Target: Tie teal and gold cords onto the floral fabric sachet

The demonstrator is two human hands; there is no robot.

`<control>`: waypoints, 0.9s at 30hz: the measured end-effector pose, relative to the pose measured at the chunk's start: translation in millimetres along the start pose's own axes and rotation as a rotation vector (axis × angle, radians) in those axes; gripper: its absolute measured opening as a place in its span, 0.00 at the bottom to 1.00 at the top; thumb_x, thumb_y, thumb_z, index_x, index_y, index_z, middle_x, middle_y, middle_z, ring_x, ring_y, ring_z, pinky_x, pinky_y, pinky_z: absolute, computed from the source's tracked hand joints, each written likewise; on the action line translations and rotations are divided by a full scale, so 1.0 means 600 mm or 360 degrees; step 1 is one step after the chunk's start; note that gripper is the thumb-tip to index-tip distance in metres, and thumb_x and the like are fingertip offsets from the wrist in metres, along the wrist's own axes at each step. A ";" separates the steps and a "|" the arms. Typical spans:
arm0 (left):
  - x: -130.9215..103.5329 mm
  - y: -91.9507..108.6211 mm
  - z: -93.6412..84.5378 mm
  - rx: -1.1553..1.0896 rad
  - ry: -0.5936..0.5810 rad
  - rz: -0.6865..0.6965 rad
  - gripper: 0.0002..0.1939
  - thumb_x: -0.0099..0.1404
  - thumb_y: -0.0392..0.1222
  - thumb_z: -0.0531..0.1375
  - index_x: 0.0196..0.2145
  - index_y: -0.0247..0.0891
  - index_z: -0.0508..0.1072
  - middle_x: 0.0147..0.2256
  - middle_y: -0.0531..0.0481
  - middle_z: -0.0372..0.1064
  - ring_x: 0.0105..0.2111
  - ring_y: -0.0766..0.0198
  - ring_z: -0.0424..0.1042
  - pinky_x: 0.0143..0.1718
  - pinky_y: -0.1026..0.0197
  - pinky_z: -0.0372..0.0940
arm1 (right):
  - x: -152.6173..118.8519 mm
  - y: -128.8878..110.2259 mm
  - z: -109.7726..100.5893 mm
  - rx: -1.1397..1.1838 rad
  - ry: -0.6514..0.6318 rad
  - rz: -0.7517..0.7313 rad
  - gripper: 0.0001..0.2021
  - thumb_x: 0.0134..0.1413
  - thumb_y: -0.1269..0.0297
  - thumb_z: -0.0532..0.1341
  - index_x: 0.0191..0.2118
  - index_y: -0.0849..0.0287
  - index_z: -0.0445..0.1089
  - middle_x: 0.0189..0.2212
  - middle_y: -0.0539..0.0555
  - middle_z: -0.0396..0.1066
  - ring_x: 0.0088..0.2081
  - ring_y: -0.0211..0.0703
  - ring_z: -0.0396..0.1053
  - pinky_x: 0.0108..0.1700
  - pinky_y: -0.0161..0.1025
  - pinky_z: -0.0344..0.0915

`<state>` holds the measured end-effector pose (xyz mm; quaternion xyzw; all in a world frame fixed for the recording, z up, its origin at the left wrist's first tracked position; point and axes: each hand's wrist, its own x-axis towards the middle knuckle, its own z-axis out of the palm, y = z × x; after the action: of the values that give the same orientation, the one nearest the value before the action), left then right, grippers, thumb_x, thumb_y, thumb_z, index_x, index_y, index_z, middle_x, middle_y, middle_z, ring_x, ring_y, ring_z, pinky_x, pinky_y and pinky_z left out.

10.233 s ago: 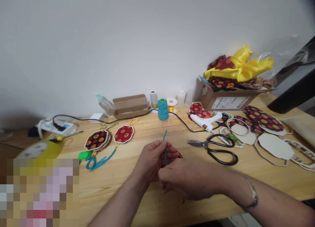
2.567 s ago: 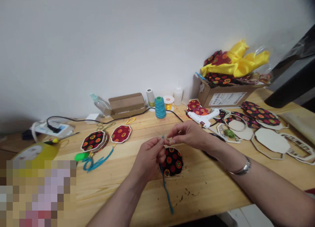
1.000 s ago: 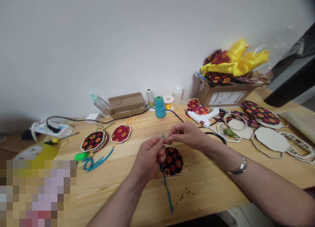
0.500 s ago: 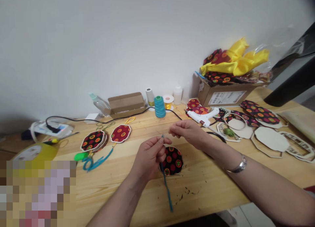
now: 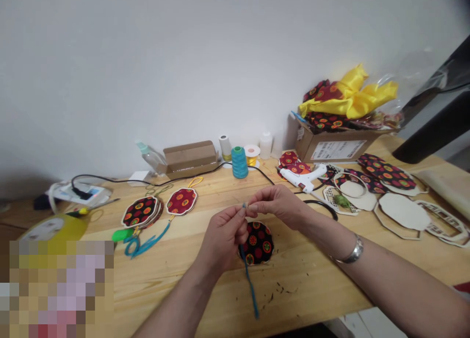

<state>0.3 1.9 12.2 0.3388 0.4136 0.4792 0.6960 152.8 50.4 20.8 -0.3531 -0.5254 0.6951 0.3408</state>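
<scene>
My left hand point(image 5: 226, 233) is closed in a pinch on a blue thread tassel point(image 5: 250, 284). Its top pokes out above my thumb and its strands hang below my palm. Right beside that top, my right hand point(image 5: 277, 206) pinches with thumb and forefinger; whatever lies between them is too small to make out. Beneath both hands, a black fabric-covered piece point(image 5: 260, 242) with red and orange flower motifs and a pale rim lies on the wooden table point(image 5: 176, 279).
Left are a stack of patterned pieces point(image 5: 140, 212), a red ornament point(image 5: 181, 201) and a yellow container point(image 5: 55, 228). A blue thread cone point(image 5: 240, 163) stands behind. Rightward lie a white glue gun point(image 5: 303, 177), wooden frames point(image 5: 446, 220) and a cardboard box point(image 5: 306, 145) of fabrics.
My right hand has moved left and down, bringing its fingertips up against the tassel's top at my left hand. The left hand keeps its pinch.
</scene>
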 end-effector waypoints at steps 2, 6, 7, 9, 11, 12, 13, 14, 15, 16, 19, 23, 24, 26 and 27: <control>0.000 0.000 0.001 0.0025 0.0001 0.0002 0.12 0.55 0.45 0.62 0.27 0.31 0.72 0.15 0.61 0.45 0.16 0.76 0.43 0.17 0.69 0.40 | 0.002 0.005 0.003 0.0019 0.0014 -0.0028 0.08 0.37 0.62 0.67 0.23 0.62 0.72 0.20 0.48 0.70 0.27 0.35 0.66 0.36 0.36 0.62; 0.001 -0.002 -0.003 0.0067 0.0036 0.0021 0.13 0.55 0.47 0.61 0.27 0.31 0.71 0.13 0.62 0.45 0.15 0.76 0.43 0.17 0.69 0.40 | 0.006 0.003 0.009 -0.0053 0.0028 -0.0062 0.09 0.39 0.62 0.67 0.20 0.61 0.69 0.19 0.48 0.69 0.26 0.36 0.65 0.35 0.36 0.61; 0.002 -0.003 -0.005 0.0083 0.0053 0.0041 0.14 0.55 0.48 0.61 0.27 0.31 0.71 0.13 0.62 0.45 0.15 0.76 0.43 0.17 0.68 0.41 | 0.008 -0.003 0.010 -0.0122 0.0067 -0.0060 0.09 0.39 0.62 0.67 0.20 0.61 0.69 0.19 0.48 0.68 0.25 0.36 0.64 0.34 0.37 0.61; 0.005 -0.006 -0.009 0.0116 0.0159 0.0082 0.15 0.55 0.49 0.61 0.29 0.31 0.72 0.13 0.62 0.46 0.15 0.75 0.45 0.17 0.68 0.42 | 0.012 -0.021 0.011 -0.0281 0.0168 -0.0073 0.08 0.38 0.62 0.67 0.20 0.60 0.70 0.19 0.49 0.68 0.24 0.36 0.62 0.31 0.37 0.59; 0.008 -0.007 -0.013 0.0145 0.0282 0.0114 0.16 0.55 0.50 0.61 0.31 0.31 0.72 0.13 0.62 0.46 0.14 0.75 0.45 0.18 0.68 0.41 | 0.022 -0.046 0.011 -0.0394 0.0231 -0.0116 0.07 0.37 0.64 0.67 0.20 0.59 0.70 0.18 0.49 0.67 0.23 0.36 0.60 0.29 0.37 0.58; 0.009 -0.008 -0.014 0.0129 0.0322 0.0136 0.17 0.54 0.51 0.61 0.31 0.31 0.72 0.13 0.63 0.46 0.14 0.75 0.45 0.18 0.68 0.41 | 0.029 -0.060 0.011 -0.0420 0.0234 -0.0145 0.06 0.38 0.65 0.67 0.20 0.59 0.70 0.18 0.48 0.66 0.22 0.36 0.59 0.28 0.36 0.57; 0.010 -0.008 -0.015 0.0109 0.0352 0.0143 0.17 0.53 0.51 0.62 0.31 0.32 0.71 0.13 0.63 0.46 0.14 0.75 0.45 0.18 0.68 0.41 | 0.039 -0.075 0.011 -0.0430 0.0214 -0.0175 0.07 0.39 0.64 0.67 0.20 0.60 0.70 0.18 0.49 0.66 0.22 0.35 0.59 0.27 0.36 0.56; 0.010 -0.007 -0.015 0.0087 0.0373 0.0149 0.18 0.52 0.52 0.63 0.31 0.32 0.71 0.13 0.63 0.46 0.14 0.75 0.46 0.18 0.68 0.41 | 0.052 -0.092 0.011 -0.0434 0.0194 -0.0199 0.08 0.40 0.64 0.66 0.20 0.60 0.69 0.17 0.49 0.66 0.21 0.34 0.58 0.26 0.36 0.56; 0.010 -0.006 -0.015 0.0063 0.0391 0.0149 0.19 0.51 0.53 0.63 0.30 0.32 0.71 0.13 0.63 0.46 0.14 0.75 0.46 0.18 0.68 0.41 | 0.065 -0.109 0.012 -0.0430 0.0176 -0.0222 0.09 0.42 0.62 0.65 0.20 0.61 0.69 0.18 0.50 0.67 0.20 0.33 0.58 0.25 0.35 0.55; 0.010 -0.005 -0.014 0.0043 0.0401 0.0146 0.19 0.50 0.53 0.64 0.30 0.33 0.70 0.13 0.63 0.46 0.14 0.75 0.46 0.18 0.68 0.41 | 0.081 -0.127 0.013 -0.0411 0.0157 -0.0239 0.09 0.44 0.62 0.64 0.21 0.61 0.69 0.20 0.51 0.69 0.19 0.31 0.58 0.24 0.35 0.55; 0.007 -0.001 -0.011 0.0032 0.0370 0.0154 0.19 0.50 0.54 0.63 0.28 0.33 0.70 0.13 0.63 0.46 0.14 0.75 0.46 0.17 0.68 0.41 | 0.122 -0.188 0.019 -0.0272 0.0238 -0.0280 0.08 0.46 0.65 0.63 0.23 0.62 0.66 0.25 0.55 0.72 0.21 0.32 0.64 0.22 0.33 0.57; 0.002 0.006 -0.008 0.0063 0.0247 0.0172 0.18 0.53 0.54 0.61 0.23 0.33 0.68 0.13 0.63 0.45 0.14 0.76 0.44 0.16 0.68 0.40 | 0.129 -0.285 0.028 -0.0089 0.0387 -0.0576 0.08 0.52 0.70 0.59 0.24 0.63 0.64 0.29 0.55 0.73 0.30 0.34 0.71 0.25 0.30 0.62; 0.002 0.007 -0.008 0.0066 0.0239 0.0170 0.18 0.53 0.53 0.61 0.23 0.33 0.68 0.13 0.63 0.45 0.13 0.76 0.44 0.16 0.68 0.40 | 0.117 -0.311 0.029 -0.0101 0.0433 -0.0696 0.08 0.53 0.71 0.59 0.24 0.63 0.64 0.29 0.54 0.73 0.31 0.34 0.71 0.26 0.29 0.62; 0.001 0.007 -0.007 0.0077 0.0254 0.0167 0.18 0.53 0.53 0.61 0.23 0.33 0.68 0.13 0.62 0.46 0.13 0.76 0.45 0.15 0.68 0.40 | 0.080 -0.359 0.028 -0.0165 0.0510 -0.0938 0.08 0.56 0.69 0.57 0.26 0.63 0.64 0.29 0.51 0.73 0.33 0.33 0.72 0.29 0.29 0.61; 0.002 0.006 -0.007 0.0082 0.0269 0.0169 0.17 0.53 0.53 0.62 0.24 0.33 0.68 0.13 0.62 0.47 0.13 0.76 0.45 0.15 0.68 0.40 | 0.055 -0.378 0.026 -0.0207 0.0554 -0.1104 0.07 0.56 0.68 0.56 0.28 0.63 0.64 0.30 0.50 0.72 0.35 0.32 0.72 0.31 0.29 0.61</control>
<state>-4.9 4.4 13.4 0.3365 0.4646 0.5314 0.6233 145.8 119.8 240.0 -0.2880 -0.5910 0.4336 0.6163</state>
